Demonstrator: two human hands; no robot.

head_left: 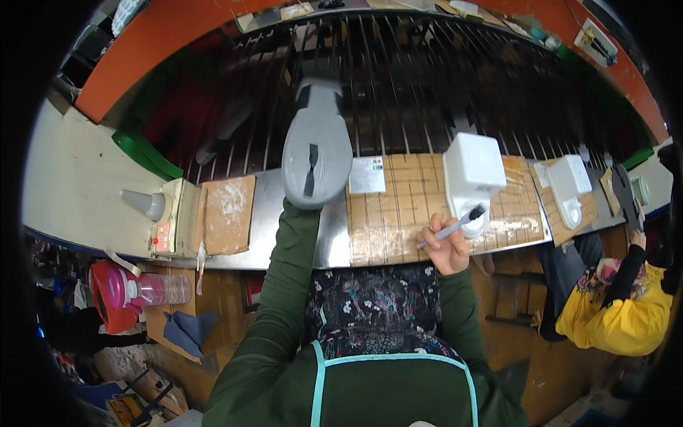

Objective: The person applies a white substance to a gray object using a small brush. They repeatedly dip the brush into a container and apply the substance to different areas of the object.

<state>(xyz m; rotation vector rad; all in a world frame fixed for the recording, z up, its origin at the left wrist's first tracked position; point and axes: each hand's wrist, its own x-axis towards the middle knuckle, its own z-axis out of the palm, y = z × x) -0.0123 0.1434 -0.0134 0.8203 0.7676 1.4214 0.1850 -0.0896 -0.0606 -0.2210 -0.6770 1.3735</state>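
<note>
left sleeve: at grey shoe-shaped piece, hand hidden | right fingers: holding brush | white container: on cardboard

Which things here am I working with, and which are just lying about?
Likely in use:
- Grey shoe sole, left hand hidden behind it
- Brush, in the right hand
- White container behind the brush, probably

Seemingly lying about:
- Bottle with pink lid
- Blue cloth
</note>
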